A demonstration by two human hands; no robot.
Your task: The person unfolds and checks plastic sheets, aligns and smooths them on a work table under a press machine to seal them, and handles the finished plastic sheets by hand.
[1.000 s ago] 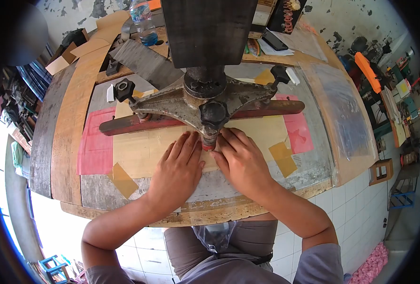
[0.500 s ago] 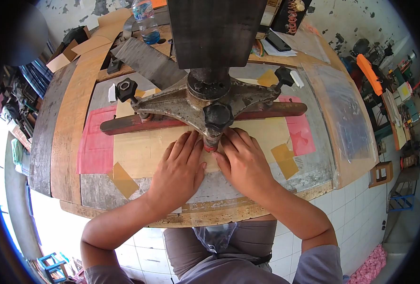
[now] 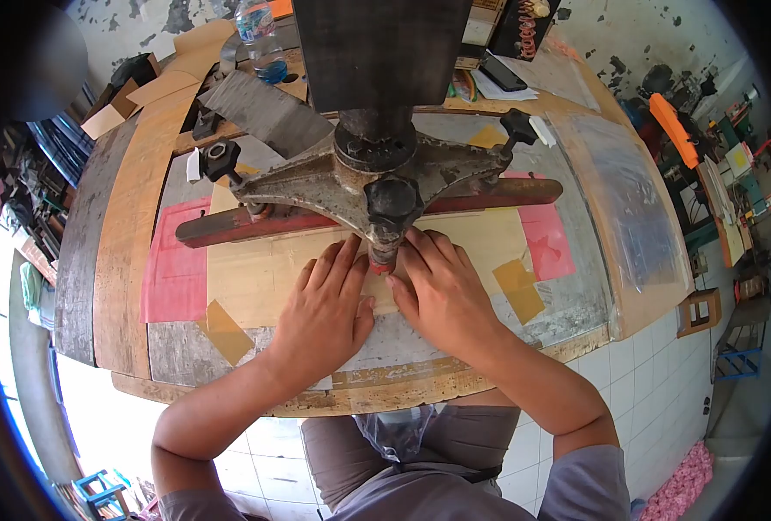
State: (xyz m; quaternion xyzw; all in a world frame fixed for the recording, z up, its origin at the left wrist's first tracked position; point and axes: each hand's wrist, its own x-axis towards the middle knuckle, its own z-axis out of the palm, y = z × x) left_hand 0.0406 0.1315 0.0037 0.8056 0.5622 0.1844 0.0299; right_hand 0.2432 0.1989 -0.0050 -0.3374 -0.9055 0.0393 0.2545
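Note:
My left hand (image 3: 325, 300) lies flat, fingers stretched forward, on a pale tan sheet (image 3: 251, 269). My right hand (image 3: 446, 295) rests on the same sheet with its fingers extended and thumb apart. Between my hands comes down the red-tipped front foot (image 3: 381, 260) of a three-armed metal press head (image 3: 312, 180). Some fingertips reach under or close to the casting, so contact with it is unclear. A black knob (image 3: 394, 201) tops the front arm. Behind my fingers, a long red bar (image 3: 229, 227) crosses the sheet.
Pink sheets (image 3: 173, 269) show at both sides, and brown tape (image 3: 519, 293) marks the near corners. A dark metal block (image 3: 377, 56) stands above the press head. Farther back are a water bottle (image 3: 260, 39), a grey plate (image 3: 264, 113) and a phone (image 3: 501, 73).
The press head appears slightly higher and farther left in the picture; the view has also shifted a little. Both hands stay nearly in place on the sheet.

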